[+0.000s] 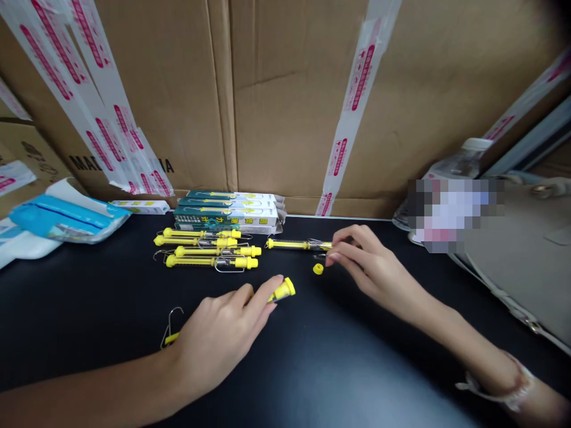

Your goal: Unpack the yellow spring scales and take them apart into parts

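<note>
Nearest, a light bracelet [520, 383] circled the right wrist above the black tabletop [334, 368]. The left hand [218, 339] was closed around a scale [284, 289], its yellow end sticking out past the thumb and forefinger. At the other side of that hand, a wire hook [169, 324] and a yellow rod [171, 338] showed; the palm hid whether they belonged to the same scale.

Farther off, the right hand [379, 267] reached in with its fingertips drawn close together beside a thin metal piece [319, 256]; whether they gripped it could not be told. A small yellow cap [318, 269] lay just beside those fingertips. Behind them lay a single scale [288, 244], its right end partly hidden by the fingers.

To the left of it, four more scales [214, 261] lay roughly side by side, their metal hooks showing. On the right stood a grey bag [526, 267], with a clear bottle [459, 163] near it. On the left was a blue packet [71, 211].

Behind the four scales sat a stack of boxes [229, 214], and at the back rose a brown carton [289, 119] with printed tape [357, 89].
</note>
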Demonstrator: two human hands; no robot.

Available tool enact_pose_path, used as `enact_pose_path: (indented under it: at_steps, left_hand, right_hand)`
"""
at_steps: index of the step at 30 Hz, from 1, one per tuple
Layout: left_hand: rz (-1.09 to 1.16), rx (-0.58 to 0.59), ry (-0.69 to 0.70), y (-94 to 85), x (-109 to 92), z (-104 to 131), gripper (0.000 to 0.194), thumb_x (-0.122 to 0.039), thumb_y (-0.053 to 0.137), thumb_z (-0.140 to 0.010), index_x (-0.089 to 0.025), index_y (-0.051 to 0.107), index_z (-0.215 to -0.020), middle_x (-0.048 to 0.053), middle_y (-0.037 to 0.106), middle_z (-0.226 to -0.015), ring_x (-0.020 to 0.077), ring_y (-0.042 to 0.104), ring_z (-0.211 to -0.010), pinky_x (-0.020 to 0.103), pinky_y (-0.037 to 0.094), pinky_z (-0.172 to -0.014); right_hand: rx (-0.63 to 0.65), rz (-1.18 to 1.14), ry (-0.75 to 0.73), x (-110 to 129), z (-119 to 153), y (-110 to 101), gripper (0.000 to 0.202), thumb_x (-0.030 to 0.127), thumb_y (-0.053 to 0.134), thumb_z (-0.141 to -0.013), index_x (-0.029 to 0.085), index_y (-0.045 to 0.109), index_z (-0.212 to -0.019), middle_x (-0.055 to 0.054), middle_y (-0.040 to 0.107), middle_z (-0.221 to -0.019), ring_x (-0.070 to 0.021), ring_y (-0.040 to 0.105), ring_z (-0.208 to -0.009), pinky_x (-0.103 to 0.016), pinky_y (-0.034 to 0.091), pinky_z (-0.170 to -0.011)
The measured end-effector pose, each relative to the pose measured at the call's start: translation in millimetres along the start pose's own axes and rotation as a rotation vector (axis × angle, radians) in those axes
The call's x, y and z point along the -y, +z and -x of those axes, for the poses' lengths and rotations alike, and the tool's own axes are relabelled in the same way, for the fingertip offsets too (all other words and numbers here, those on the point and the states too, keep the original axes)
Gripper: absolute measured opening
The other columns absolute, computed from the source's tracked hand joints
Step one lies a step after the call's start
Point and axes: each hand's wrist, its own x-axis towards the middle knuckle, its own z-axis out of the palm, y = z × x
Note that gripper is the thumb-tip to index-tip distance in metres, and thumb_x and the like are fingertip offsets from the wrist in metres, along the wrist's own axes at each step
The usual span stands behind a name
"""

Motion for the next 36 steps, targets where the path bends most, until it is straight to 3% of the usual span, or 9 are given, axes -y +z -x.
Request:
enact_pose_path:
  at_steps: [3, 8, 16, 20, 22, 26, 30, 32, 36]
  left_hand:
    - [-0.047, -0.051, 0.031, 1.3, -1.8, 1.3, 0.045, -0.027, 0.057, -0.099, -0.026, 0.050, -0.143, -0.004, 0.065, -0.073, 0.0181, 0.068, -0.052, 0.027, 0.041, -0.042]
    - [-0.042, -0.066, 0.054, 1.0, -1.5, 0.6, 0.043, -0.027, 0.057, -0.099, -0.025, 0.052, -0.142, -0.004, 0.064, -0.072, 0.0165, 0.068, -0.054, 0.027, 0.038, -0.043]
    - [-0.047, -0.064, 0.053, 2.6, -1.7, 1.8, 0.041, -0.027, 0.054, -0.100, -0.025, 0.052, -0.141, -0.004, 0.064, -0.072, 0.0157, 0.067, -0.054, 0.028, 0.036, -0.044]
    - [-0.031, -0.064, 0.059, 2.6, -1.4, 2.2, 0.040, -0.026, 0.051, -0.102, -0.024, 0.051, -0.142, -0.004, 0.063, -0.072, 0.0159, 0.067, -0.054, 0.028, 0.036, -0.044]
    - [-0.027, -0.069, 0.060, 2.5, -1.3, 1.9, 0.040, -0.026, 0.049, -0.102, -0.023, 0.051, -0.142, -0.004, 0.063, -0.072, 0.0164, 0.067, -0.055, 0.029, 0.036, -0.043]
    - [-0.031, -0.074, 0.064, 2.0, -1.1, 2.0, 0.039, -0.026, 0.048, -0.103, -0.024, 0.051, -0.141, -0.004, 0.063, -0.072, 0.0163, 0.067, -0.055, 0.028, 0.036, -0.043]
    - [-0.042, -0.061, 0.064, 2.1, -1.2, 3.1, 0.039, -0.027, 0.048, -0.103, -0.025, 0.050, -0.142, -0.004, 0.063, -0.072, 0.0156, 0.067, -0.055, 0.027, 0.037, -0.043]
    - [-0.043, -0.053, 0.064, 2.3, -1.2, 3.1, 0.040, -0.027, 0.048, -0.103, -0.025, 0.049, -0.143, -0.004, 0.063, -0.073, 0.0157, 0.067, -0.056, 0.027, 0.037, -0.044]
    - [-0.037, -0.056, 0.071, 2.6, -1.1, 2.4, 0.039, -0.027, 0.047, -0.104, -0.024, 0.050, -0.143, -0.003, 0.064, -0.073, 0.0165, 0.068, -0.056, 0.027, 0.038, -0.044]
  right_hand:
    - [0.111, 0.037, 0.019, -21.6, 1.5, -7.5, 0.030, 0.028, 0.043, -0.102, 0.019, 0.065, -0.084, -0.011, 0.057, -0.103, -0.0213, 0.059, -0.086, -0.039, 0.052, -0.080]
    - [0.337, -0.210, 0.131, -33.4, 1.5, -23.7, 0.036, 0.039, 0.045, -0.102, 0.020, 0.071, -0.086, -0.008, 0.066, -0.091, -0.0171, 0.064, -0.071, -0.030, 0.055, -0.064]
    - [0.538, -0.300, 0.121, -30.5, 0.6, -40.4, 0.027, 0.047, 0.064, -0.093, 0.030, 0.081, -0.082, -0.005, 0.072, -0.108, -0.0212, 0.072, -0.090, -0.033, 0.056, -0.082]
    - [0.519, -0.275, 0.068, -26.1, 2.4, -37.1, 0.025, 0.048, 0.062, -0.094, 0.032, 0.080, -0.086, -0.004, 0.071, -0.120, -0.0241, 0.068, -0.109, -0.038, 0.053, -0.096]
    - [0.485, -0.269, 0.063, -25.0, 2.0, -36.2, 0.025, 0.050, 0.063, -0.093, 0.032, 0.079, -0.087, -0.004, 0.071, -0.119, -0.0238, 0.067, -0.110, -0.038, 0.052, -0.096]
    - [0.296, -0.206, 0.138, -25.9, -0.3, -37.3, 0.037, 0.056, 0.071, -0.084, 0.023, 0.066, -0.069, -0.005, 0.074, -0.094, -0.0217, 0.068, -0.086, -0.032, 0.051, -0.077]
    - [0.164, -0.073, 0.195, -29.5, -1.0, -33.0, 0.052, 0.061, 0.054, -0.095, 0.021, 0.056, -0.061, -0.001, 0.063, -0.063, -0.0157, 0.055, -0.057, -0.029, 0.039, -0.056]
    - [0.127, -0.004, 0.185, -32.0, -0.4, -26.4, 0.053, 0.057, 0.044, -0.100, 0.021, 0.057, -0.063, 0.000, 0.059, -0.059, -0.0151, 0.052, -0.053, -0.029, 0.038, -0.054]
    - [0.053, 0.068, 0.152, -39.3, 1.3, -9.6, 0.044, 0.044, 0.039, -0.104, 0.023, 0.059, -0.072, -0.004, 0.066, -0.071, -0.0188, 0.061, -0.066, -0.032, 0.046, -0.066]
